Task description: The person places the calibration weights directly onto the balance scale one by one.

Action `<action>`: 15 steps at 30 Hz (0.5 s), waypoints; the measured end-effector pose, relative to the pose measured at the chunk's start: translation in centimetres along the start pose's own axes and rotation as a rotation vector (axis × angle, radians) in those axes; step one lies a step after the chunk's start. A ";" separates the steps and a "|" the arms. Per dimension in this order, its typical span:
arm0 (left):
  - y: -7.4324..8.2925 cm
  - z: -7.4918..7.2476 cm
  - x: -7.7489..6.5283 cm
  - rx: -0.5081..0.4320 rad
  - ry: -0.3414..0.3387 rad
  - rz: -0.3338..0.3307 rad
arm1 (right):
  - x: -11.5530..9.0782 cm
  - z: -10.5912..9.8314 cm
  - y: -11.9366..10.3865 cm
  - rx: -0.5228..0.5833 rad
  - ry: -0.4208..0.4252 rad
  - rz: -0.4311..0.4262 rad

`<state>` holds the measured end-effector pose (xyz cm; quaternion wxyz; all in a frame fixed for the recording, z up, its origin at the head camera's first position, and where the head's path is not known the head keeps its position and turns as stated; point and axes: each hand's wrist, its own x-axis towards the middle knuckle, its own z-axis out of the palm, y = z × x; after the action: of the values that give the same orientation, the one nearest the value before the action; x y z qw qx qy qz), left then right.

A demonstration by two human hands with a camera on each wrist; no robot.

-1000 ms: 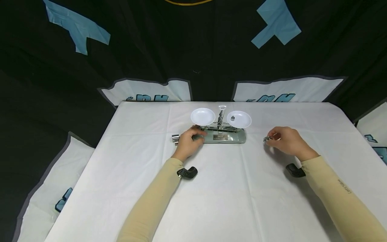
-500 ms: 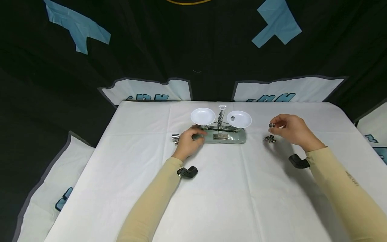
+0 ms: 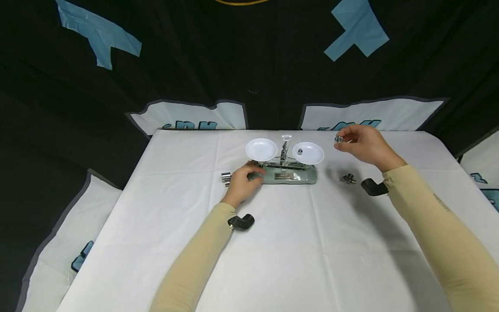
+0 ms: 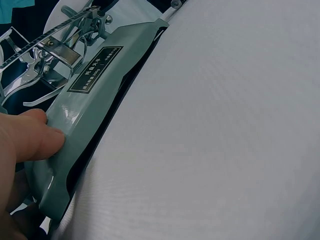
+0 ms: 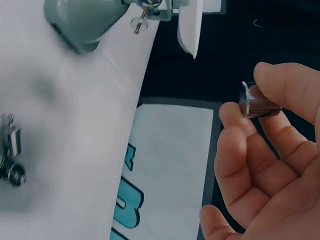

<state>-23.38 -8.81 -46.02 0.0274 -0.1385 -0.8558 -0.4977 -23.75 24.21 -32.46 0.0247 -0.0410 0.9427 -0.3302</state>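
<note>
A balance [image 3: 300, 177] is standing near the far edge of a white table [image 3: 280, 260], a person's left hand [image 3: 242, 184] gripping its left end while the right hand [image 3: 366, 145], to the right of the right pan [image 3: 315, 155], is pinching a metal weight [image 3: 338, 139]. Only the head view is showing a second weight [image 3: 299, 152] in that pan, and the left wrist view alone is making the lettering on the label [image 4: 95, 70] legible. Some left fingers are lying out of sight, metal cylinders [image 3: 225, 177] are sitting partly hidden behind that hand, and the right wrist view is cutting off the balance and a blurred cluster of weights [image 5: 16, 174].
</note>
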 end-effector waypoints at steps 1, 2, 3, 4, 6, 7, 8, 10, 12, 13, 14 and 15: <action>0.0 0.0 0.0 -0.001 0.000 0.002 | 0.2 0.1 -0.2 0.006 0.001 -0.002; 0.0 0.0 0.0 -0.001 0.000 0.003 | 0.4 0.2 -0.4 0.011 0.005 -0.005; 0.0 0.1 0.0 -0.002 0.000 0.004 | 0.7 0.4 -0.5 0.016 0.010 -0.012; 0.0 0.1 0.0 -0.003 0.000 0.004 | 0.8 0.5 -0.7 0.017 0.017 -0.020; 0.0 0.1 0.0 -0.005 0.001 0.006 | 1.2 0.8 -1.0 0.017 0.025 -0.034; 0.0 0.1 0.0 -0.006 0.002 0.007 | 1.3 1.0 -1.2 0.017 0.027 -0.038; -0.1 0.1 0.0 -0.007 0.003 0.008 | 1.5 1.1 -1.4 0.016 0.028 -0.042; -0.1 0.1 0.0 -0.009 0.004 0.010 | 1.7 1.4 -1.7 0.023 0.022 -0.044; -0.1 0.1 0.0 -0.010 0.006 0.011 | 1.9 1.7 -2.1 0.036 0.009 -0.040; -0.1 0.1 0.0 -0.011 0.007 0.010 | 2.0 1.8 -2.2 0.038 0.002 -0.037; -0.1 0.1 0.0 -0.011 0.007 0.009 | 2.2 2.0 -2.4 0.041 -0.006 -0.037; -0.1 0.1 0.0 -0.011 0.007 0.008 | 2.3 2.1 -2.5 0.043 -0.015 -0.036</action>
<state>-23.44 -8.80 -46.14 0.0317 -0.1402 -0.8524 -0.5028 -25.70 20.75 -32.61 0.0267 -0.0597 0.9342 -0.3506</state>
